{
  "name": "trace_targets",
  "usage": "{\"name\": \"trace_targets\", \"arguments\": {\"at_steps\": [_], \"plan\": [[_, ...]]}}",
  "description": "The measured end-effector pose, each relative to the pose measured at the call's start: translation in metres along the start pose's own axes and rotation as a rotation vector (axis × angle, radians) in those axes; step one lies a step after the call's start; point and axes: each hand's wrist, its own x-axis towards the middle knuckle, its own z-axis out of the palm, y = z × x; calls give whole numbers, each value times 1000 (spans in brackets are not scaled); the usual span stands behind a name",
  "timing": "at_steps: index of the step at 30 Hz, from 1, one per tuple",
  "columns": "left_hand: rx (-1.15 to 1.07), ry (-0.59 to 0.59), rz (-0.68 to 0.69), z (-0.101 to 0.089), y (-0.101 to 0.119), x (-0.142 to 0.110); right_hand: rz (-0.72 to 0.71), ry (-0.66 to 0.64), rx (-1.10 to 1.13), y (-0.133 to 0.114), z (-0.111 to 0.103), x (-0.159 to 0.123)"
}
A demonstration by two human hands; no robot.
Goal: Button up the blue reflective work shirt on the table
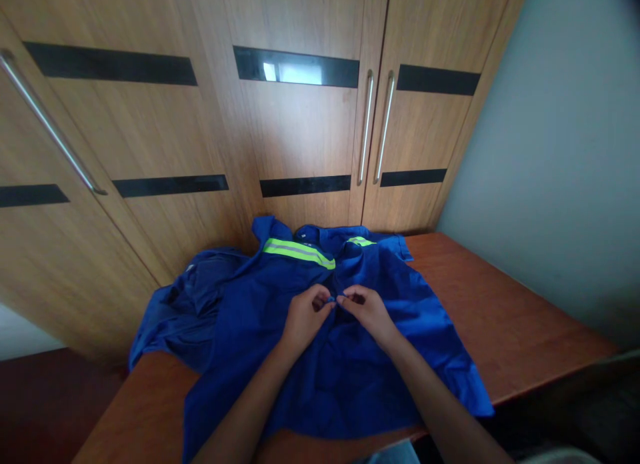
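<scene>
A blue work jacket [260,317] with yellow-green reflective strips lies spread on the wooden table, its front facing up. Over its middle, my left hand [306,316] pinches the edge of the front opening between thumb and fingers. Right beside it, my right hand [367,311] pinches the opposite edge, and the fingertips of both hands nearly meet. A small bit of blue cloth shows between them; whether a button is there is too small to tell. The reflective strip [299,251] crosses the chest just beyond my hands.
Another bundle of dark blue cloth [193,291] lies crumpled at the left. The reddish-brown table [480,297] reaches toward a pale wall [545,157] on the right. Behind it stands a wooden wardrobe [305,124] with long metal handles.
</scene>
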Motion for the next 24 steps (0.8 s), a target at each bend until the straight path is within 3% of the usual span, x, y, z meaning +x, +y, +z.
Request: {"name": "trace_targets", "arguments": {"at_steps": [6,17,24], "plan": [[-203,-162,-80,-5,-12,-9,183,-5,209,14,-3,-13],[-139,7,-14,-8,4,-13,236,-219,212,-2,-27,-29],[-52,-60,35,-3,17,-19,265,-243,215,-19,-35,-40]]}}
